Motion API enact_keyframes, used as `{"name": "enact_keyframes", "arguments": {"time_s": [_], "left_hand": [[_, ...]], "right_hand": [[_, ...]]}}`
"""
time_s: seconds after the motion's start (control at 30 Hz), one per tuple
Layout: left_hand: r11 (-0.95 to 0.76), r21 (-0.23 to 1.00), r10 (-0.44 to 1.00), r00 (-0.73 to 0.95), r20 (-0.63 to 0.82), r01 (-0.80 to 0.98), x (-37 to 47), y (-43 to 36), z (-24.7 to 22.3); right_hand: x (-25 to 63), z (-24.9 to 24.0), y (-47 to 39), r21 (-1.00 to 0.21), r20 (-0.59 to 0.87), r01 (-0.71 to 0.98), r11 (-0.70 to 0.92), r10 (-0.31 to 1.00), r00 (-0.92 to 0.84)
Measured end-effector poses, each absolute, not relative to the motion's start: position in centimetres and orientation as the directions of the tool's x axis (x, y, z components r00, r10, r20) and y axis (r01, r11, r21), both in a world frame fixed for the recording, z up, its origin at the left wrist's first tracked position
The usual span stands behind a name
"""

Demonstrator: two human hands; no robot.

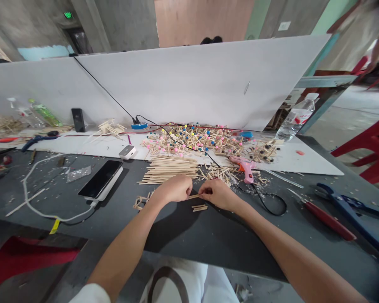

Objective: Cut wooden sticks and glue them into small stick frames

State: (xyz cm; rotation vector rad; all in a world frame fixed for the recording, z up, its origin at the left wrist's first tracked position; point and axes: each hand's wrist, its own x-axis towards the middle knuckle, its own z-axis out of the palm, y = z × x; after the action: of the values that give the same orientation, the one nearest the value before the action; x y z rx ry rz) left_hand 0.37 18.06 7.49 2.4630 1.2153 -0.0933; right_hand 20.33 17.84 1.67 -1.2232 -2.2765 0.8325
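My left hand (177, 187) and my right hand (215, 193) face each other low over the dark table. A short wooden stick (193, 196) spans the gap between them, its ends at the closed fingertips of both. Just below it lie a few short stick pieces (199, 208) side by side. Behind my left hand spreads a pile of long thin sticks (167, 169). A small wooden frame (142, 202) sits left of my left wrist, partly hidden by the forearm. Short offcuts (222, 173) are heaped behind my right hand.
A pink glue gun (246, 169) with a black cord stands behind right. Ball-tipped sticks (192, 139) line the white panel. Further right are a red-handled knife (330, 219), blue pliers (350, 210) and a water bottle (297, 118). A phone (101, 180) with a white cable lies left.
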Motion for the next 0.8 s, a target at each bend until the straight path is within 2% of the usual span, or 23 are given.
{"name": "enact_keyframes", "arguments": {"time_s": [0.4, 0.8], "left_hand": [[-0.558, 0.300, 0.755, 0.624, -0.204, 0.774, 0.63, 17.74, 7.77], [-0.583, 0.281, 0.751, 0.638, -0.170, 0.762, 0.62, 17.64, 7.67]], "right_hand": [[20.32, 1.95, 17.90, -0.690, 0.036, 0.610, 0.389, 0.861, -0.508], [20.38, 1.76, 17.98, -0.677, 0.043, 0.611, 0.411, 0.850, -0.525]]}}
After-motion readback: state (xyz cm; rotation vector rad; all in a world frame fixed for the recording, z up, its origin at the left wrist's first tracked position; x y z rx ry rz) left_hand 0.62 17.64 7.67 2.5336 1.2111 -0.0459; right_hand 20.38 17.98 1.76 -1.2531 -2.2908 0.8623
